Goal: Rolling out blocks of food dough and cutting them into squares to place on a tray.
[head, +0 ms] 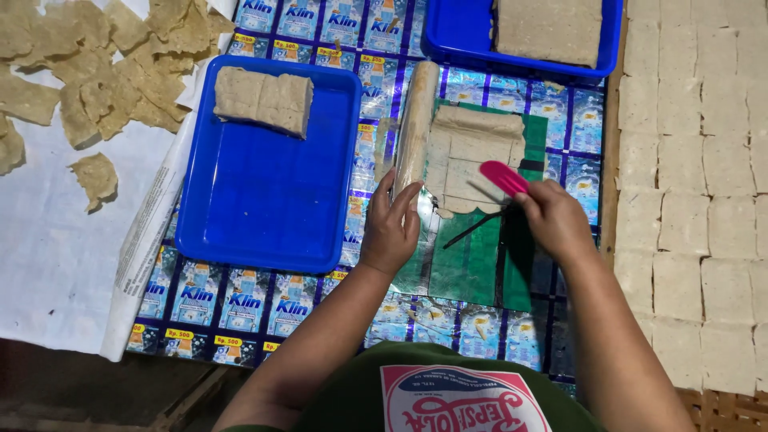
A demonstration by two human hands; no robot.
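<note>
Near the middle of the frame we see our right hand gripping a pink knife over the sheet, and our open left hand touching the roll might get nicked.

Both bare forearms reaching forward from the body, left hand flat with fingers spread, palm down, right hand curled closed in a grip, knuckles up

- work surface covered by a shiny sheet of printed blue sachet wrappers
- two blue trays (each holding a pale block)
- green cutting mat
- white paper bearing torn beige scraps
- rows of pale squares on the right
</note>
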